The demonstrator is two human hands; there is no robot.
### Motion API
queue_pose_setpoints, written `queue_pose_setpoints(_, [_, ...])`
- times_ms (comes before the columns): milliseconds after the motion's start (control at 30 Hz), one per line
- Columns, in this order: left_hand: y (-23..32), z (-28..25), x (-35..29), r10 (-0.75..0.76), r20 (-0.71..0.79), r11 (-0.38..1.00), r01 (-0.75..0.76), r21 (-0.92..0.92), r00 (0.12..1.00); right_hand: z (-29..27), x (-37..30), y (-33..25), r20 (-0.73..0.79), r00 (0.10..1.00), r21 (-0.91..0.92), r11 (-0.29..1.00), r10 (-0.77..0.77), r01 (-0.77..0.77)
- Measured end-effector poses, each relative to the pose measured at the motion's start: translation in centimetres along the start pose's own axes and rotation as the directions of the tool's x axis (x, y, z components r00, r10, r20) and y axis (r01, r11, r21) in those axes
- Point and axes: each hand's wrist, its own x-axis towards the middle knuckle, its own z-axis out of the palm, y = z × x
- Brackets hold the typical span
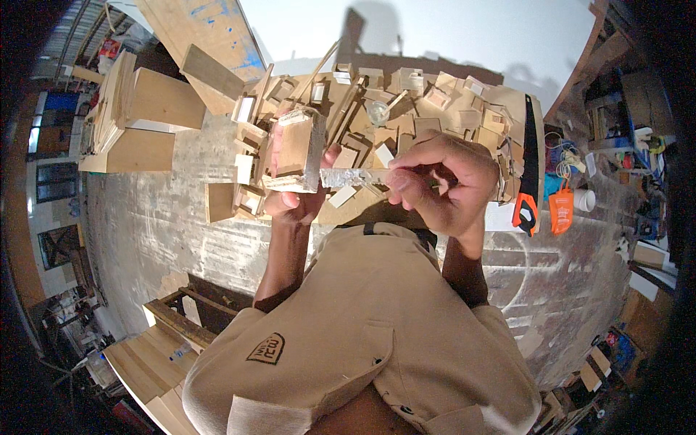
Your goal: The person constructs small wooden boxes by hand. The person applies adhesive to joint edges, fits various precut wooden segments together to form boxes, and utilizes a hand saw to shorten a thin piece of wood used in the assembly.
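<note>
My left hand is closed around a small wooden box-shaped piece with rough, pale edges, held above the table. In my right hand a thin flat stick is pinched between thumb and fingers. Its far end looks whitish and shiny, as if coated, and meets or nearly meets the right edge of the wooden piece; whether they touch, I cannot tell. Below and beyond both hands, several similar small wooden pieces crowd the table. Among them stands a small clear container with another stick leaning at it.
A handsaw with an orange and black handle lies along the table's right edge. Beside it hangs an orange pouch, near a white cup. Large wooden boxes stand at the far left. A wooden bench is at lower left.
</note>
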Motion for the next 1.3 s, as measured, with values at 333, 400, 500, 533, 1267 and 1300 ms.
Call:
queue_pose_setpoints(333, [-0.2, -0.5, -1.3, -0.135, 0.017, 0.985, 0.136, -0.107, 0.991, 4.3, -1.3, 4.0, -0.233, 0.944, 0.334, 0.931, 0.234, -0.148])
queue_pose_setpoints(400, [-0.3, -1.4, -1.6, -0.130, 0.044, 0.982, 0.134, -0.131, 0.991, 4.9, -1.3, 4.3, -0.303, 0.913, 0.375, 0.915, 0.273, -0.149])
queue_pose_setpoints(500, [0.1, -1.2, -1.9, -0.126, 0.007, 0.986, 0.127, -0.105, 0.992, 5.3, -1.6, 4.0, -0.325, 0.901, 0.450, 0.885, 0.288, -0.121])
queue_pose_setpoints(533, [0.2, -0.9, -1.8, -0.127, -0.006, 0.988, 0.126, -0.085, 0.992, 5.7, -1.6, 3.7, -0.317, 0.908, 0.503, 0.860, 0.273, -0.083])
queue_pose_setpoints(1267, [2.1, -1.3, -2.1, -0.039, 0.033, 0.994, 0.043, -0.104, 0.999, 6.9, -2.4, 3.5, -0.279, 0.935, 0.425, 0.901, 0.221, -0.086])
queue_pose_setpoints(1300, [2.4, -0.7, -1.9, -0.010, 0.032, 0.996, 0.013, -0.093, 0.999, 7.0, -2.4, 3.6, -0.282, 0.939, 0.434, 0.899, 0.199, -0.060])
